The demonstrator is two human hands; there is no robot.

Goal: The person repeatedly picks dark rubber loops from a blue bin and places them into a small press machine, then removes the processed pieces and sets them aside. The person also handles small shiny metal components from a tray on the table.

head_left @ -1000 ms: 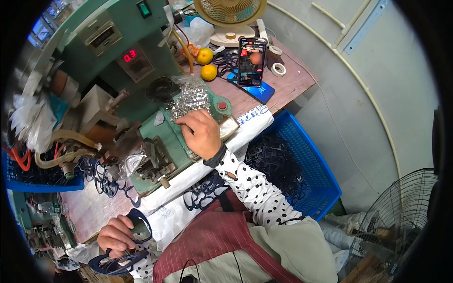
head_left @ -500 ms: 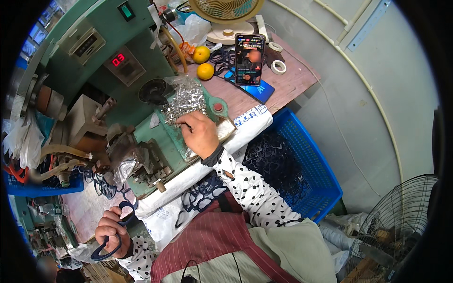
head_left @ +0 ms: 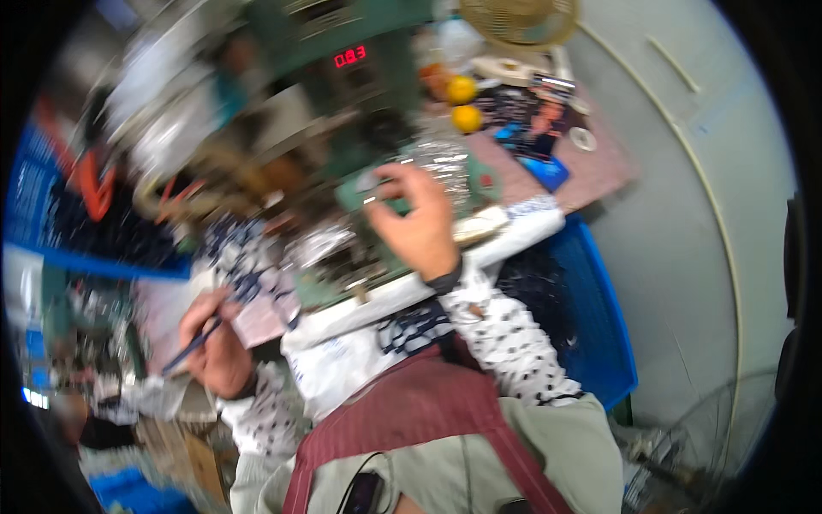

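Observation:
My left hand (head_left: pixel 218 347) is at the lower left, with its fingers closed around a narrow dark blue strap (head_left: pixel 195 344). In the earlier frame the strap shows as an open loop. My right hand (head_left: pixel 417 218) hovers over the green press (head_left: pixel 321 295), thumb and forefinger curled toward each other. A small pale, shiny spot shows at their tips; blur hides what it is. Just beyond that hand, a heap of small silvery metal pieces (head_left: pixel 445 163) lies in clear plastic on the machine's green ledge.
A white roll-shaped sack (head_left: pixel 334 330) runs along the machine's front edge. Blue baskets of dark straps stand at right (head_left: pixel 612 343) and left (head_left: pixel 26 201). Two oranges (head_left: pixel 463 104), phones (head_left: pixel 544 171) and a fan (head_left: pixel 522 21) sit on the pink table (head_left: pixel 604 171). A wire-caged fan is at lower right.
My right hand has left the metal pieces and moved left toward the press. My left hand has risen with the strap. The view has swung left and is blurred.

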